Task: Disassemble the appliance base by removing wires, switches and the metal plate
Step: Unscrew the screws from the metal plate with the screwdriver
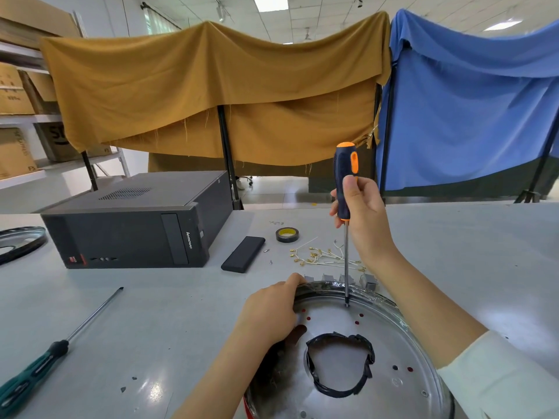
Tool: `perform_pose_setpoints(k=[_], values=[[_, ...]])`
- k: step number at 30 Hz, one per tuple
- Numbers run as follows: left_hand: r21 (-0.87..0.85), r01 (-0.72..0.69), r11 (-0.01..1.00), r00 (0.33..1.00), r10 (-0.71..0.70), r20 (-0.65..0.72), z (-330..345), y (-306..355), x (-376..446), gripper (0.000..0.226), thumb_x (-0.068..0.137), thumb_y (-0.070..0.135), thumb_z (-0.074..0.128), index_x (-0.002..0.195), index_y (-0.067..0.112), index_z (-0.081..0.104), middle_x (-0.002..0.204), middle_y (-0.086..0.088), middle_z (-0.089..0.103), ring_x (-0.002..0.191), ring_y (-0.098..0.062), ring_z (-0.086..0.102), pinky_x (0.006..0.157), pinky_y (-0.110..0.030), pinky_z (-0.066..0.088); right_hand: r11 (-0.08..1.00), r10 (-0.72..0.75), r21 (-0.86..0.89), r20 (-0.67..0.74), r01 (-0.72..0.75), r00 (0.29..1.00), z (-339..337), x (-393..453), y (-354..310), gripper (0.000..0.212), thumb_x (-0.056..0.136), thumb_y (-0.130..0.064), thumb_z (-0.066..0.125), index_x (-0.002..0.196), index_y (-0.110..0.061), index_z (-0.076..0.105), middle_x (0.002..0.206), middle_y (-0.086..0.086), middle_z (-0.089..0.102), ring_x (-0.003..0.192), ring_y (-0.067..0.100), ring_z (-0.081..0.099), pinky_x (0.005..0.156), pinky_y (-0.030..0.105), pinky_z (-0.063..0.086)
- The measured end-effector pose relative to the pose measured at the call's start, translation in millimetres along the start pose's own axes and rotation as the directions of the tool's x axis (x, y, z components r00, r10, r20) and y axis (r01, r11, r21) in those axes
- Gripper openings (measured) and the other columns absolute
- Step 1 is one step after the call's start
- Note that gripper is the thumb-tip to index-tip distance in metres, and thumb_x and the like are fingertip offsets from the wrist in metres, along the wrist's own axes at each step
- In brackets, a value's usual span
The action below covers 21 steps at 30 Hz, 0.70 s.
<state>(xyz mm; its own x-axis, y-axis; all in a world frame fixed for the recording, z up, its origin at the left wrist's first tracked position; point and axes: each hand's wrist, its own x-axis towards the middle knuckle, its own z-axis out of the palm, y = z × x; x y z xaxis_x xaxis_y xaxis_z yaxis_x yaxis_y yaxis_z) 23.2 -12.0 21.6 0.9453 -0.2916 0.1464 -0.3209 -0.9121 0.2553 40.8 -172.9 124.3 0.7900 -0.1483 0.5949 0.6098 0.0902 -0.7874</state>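
The round appliance base with its shiny metal plate (pixel 390 340) lies on the table at the bottom right; black tape rings its centre hole. My left hand (pixel 272 313) grips the plate's left rim. My right hand (pixel 361 213) holds a black and orange screwdriver (pixel 345 182) upright, its tip standing on the plate near the far rim. A bundle of removed white wires (pixel 323 257) with brass terminals lies behind the base. Small grey switches (pixel 369 281) sit at the base's far edge.
A black computer case (pixel 136 225) stands at the left, a black flat box (pixel 243 254) and a tape roll (pixel 286 234) beside it. A long green-handled screwdriver (pixel 57 349) lies at the front left. Another metal ring (pixel 18 241) sits at the far left edge.
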Motion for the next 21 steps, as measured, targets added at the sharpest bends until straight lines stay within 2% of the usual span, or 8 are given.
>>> perform_pose_setpoints(k=[2, 4, 6, 9, 13, 16, 18, 21], values=[[0.001, 0.0, 1.0, 1.0, 0.0, 0.0, -0.4, 0.3, 0.2, 0.05, 0.084, 0.028, 0.054, 0.127, 0.039, 0.031, 0.12, 0.004, 0.06, 0.108, -0.021, 0.058, 0.079, -0.034, 0.046, 1.0, 0.025, -0.002, 0.012, -0.025, 1.0, 1.1, 0.1, -0.7, 0.022, 0.102, -0.032, 0.032, 0.102, -0.021, 0.051, 0.083, 0.003, 0.054, 0.061, 0.011, 0.048, 0.049, 0.023, 0.041], [0.002, 0.003, 1.0, 1.0, -0.003, 0.002, -0.1, 0.2, 0.2, 0.05, 0.084, 0.028, 0.055, 0.127, 0.039, 0.031, 0.12, 0.004, 0.06, 0.107, -0.022, 0.058, 0.079, -0.034, 0.047, 0.996, 0.053, 0.07, 0.023, -0.054, 0.998, 1.7, 0.7, -2.7, 0.027, 0.101, -0.036, 0.032, 0.108, -0.017, 0.049, 0.08, 0.004, 0.054, 0.058, 0.01, 0.046, 0.046, 0.021, 0.037], [0.0, 0.008, 1.0, 1.0, -0.008, 0.002, 0.4, 0.0, 0.3, 0.049, 0.084, 0.028, 0.055, 0.126, 0.039, 0.031, 0.12, 0.004, 0.061, 0.107, -0.022, 0.058, 0.079, -0.035, 0.048, 0.992, 0.064, 0.109, 0.036, -0.068, 0.997, 1.3, 1.5, -4.3, 0.028, 0.094, -0.041, 0.045, 0.11, -0.018, 0.043, 0.079, 0.004, 0.052, 0.055, 0.009, 0.045, 0.044, 0.019, 0.035], [0.0, 0.011, 1.0, 1.0, -0.011, 0.007, 1.0, -0.2, 0.8, 0.049, 0.084, 0.028, 0.055, 0.126, 0.039, 0.031, 0.12, 0.004, 0.061, 0.107, -0.022, 0.058, 0.079, -0.035, 0.048, 0.999, 0.039, 0.025, 0.04, -0.04, 0.998, 0.9, 1.3, -4.4, 0.028, 0.09, -0.025, 0.061, 0.105, -0.018, 0.038, 0.081, 0.004, 0.052, 0.058, 0.012, 0.046, 0.048, 0.02, 0.039], [0.0, 0.012, 1.0, 1.0, -0.012, 0.007, 0.5, 0.1, 1.0, 0.052, 0.083, 0.026, 0.055, 0.128, 0.038, 0.031, 0.121, 0.003, 0.06, 0.107, -0.023, 0.058, 0.079, -0.035, 0.047, 0.998, 0.069, -0.02, 0.073, -0.067, 0.995, 0.4, 2.2, -3.9, 0.014, 0.097, -0.029, 0.047, 0.107, -0.02, 0.051, 0.088, 0.002, 0.061, 0.064, 0.011, 0.056, 0.054, 0.022, 0.044], [0.003, 0.012, 1.0, 1.0, -0.012, 0.006, 0.4, 0.3, 0.8, 0.052, 0.083, 0.026, 0.055, 0.127, 0.038, 0.031, 0.121, 0.003, 0.06, 0.107, -0.023, 0.058, 0.078, -0.035, 0.047, 0.992, 0.115, 0.036, 0.097, -0.119, 0.989, 0.2, 4.6, -4.2, 0.014, 0.1, -0.03, 0.04, 0.104, -0.022, 0.051, 0.084, 0.002, 0.057, 0.06, 0.01, 0.049, 0.052, 0.023, 0.038], [0.007, 0.011, 1.0, 1.0, -0.011, 0.006, 0.3, 0.4, 0.7, 0.052, 0.083, 0.026, 0.055, 0.127, 0.038, 0.031, 0.12, 0.003, 0.06, 0.107, -0.023, 0.058, 0.078, -0.036, 0.047, 0.992, 0.117, 0.04, 0.101, -0.122, 0.988, 0.4, 5.6, -4.1, 0.017, 0.096, -0.03, 0.051, 0.107, -0.019, 0.044, 0.081, 0.003, 0.053, 0.058, 0.01, 0.046, 0.05, 0.022, 0.038], [0.011, 0.01, 1.0, 1.0, -0.011, 0.0, 0.7, 0.3, 0.8, 0.052, 0.083, 0.025, 0.055, 0.128, 0.038, 0.031, 0.12, 0.003, 0.06, 0.107, -0.023, 0.058, 0.078, -0.035, 0.046, 0.997, 0.079, -0.007, 0.079, -0.078, 0.994, 1.5, 5.3, -4.0, 0.028, 0.089, -0.019, 0.063, 0.1, -0.018, 0.038, 0.075, 0.0, 0.049, 0.053, 0.009, 0.045, 0.048, 0.02, 0.04]])
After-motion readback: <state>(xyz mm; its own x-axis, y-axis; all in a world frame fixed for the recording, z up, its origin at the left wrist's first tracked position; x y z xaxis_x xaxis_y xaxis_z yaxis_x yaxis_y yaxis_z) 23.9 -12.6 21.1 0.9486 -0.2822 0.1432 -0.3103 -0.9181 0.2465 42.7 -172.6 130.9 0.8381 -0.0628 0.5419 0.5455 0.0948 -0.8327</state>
